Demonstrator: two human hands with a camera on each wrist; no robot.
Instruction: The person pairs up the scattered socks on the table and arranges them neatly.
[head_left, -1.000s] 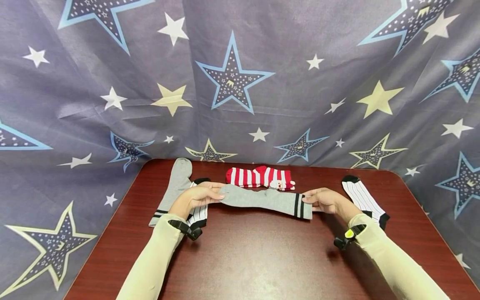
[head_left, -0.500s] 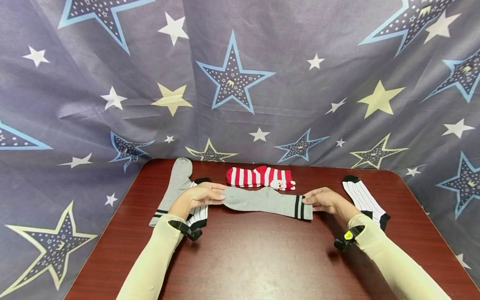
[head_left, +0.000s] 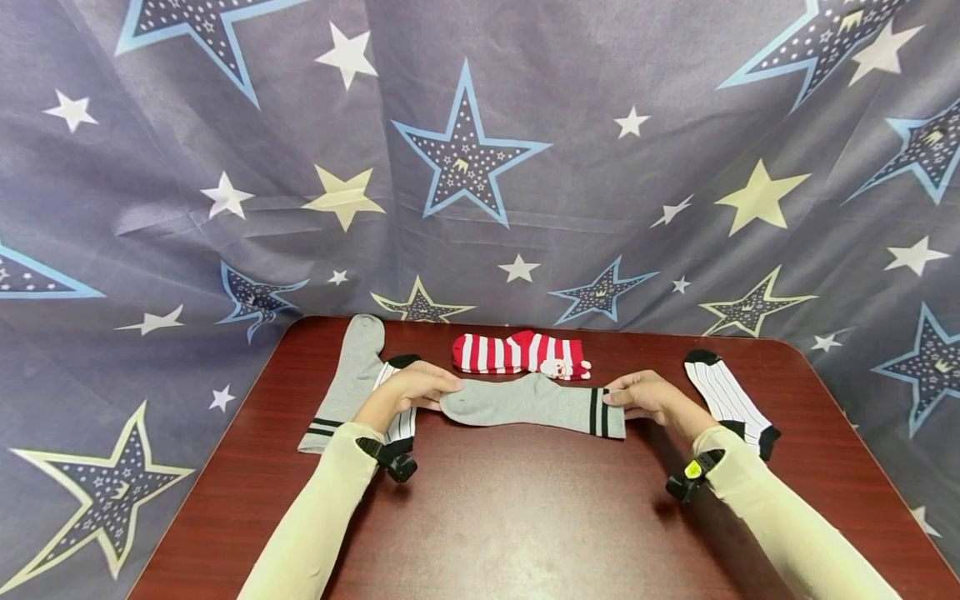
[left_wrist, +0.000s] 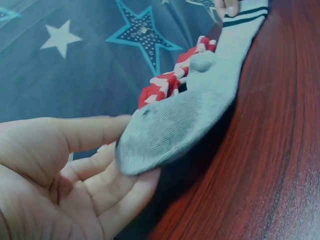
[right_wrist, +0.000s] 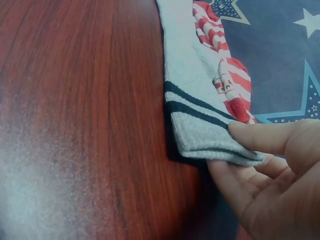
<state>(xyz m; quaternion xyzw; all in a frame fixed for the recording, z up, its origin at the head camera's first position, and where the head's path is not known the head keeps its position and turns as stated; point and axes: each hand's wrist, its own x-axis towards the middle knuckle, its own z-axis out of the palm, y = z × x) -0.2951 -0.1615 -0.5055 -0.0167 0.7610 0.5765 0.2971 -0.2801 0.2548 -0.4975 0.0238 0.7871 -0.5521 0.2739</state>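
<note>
A grey sock with two black bands is stretched sideways between both hands, close over the table. My left hand pinches its toe, thumb above and fingers beneath, as the left wrist view shows on the toe. At the other end my right hand grips the cuff between thumb and fingers. Just behind lies a red-and-white striped sock with a Santa face. Beside the left hand is a second grey sock, and a white pinstriped sock is partly hidden by that hand.
Another white pinstriped sock with black toe and heel lies to the right, beyond the right hand. The brown wooden table ends at the back against a grey star-patterned cloth.
The held sock's toe end has dropped slightly and its heel now bulges toward the back. My left hand has shifted a little to the right; the right hand has barely moved.
</note>
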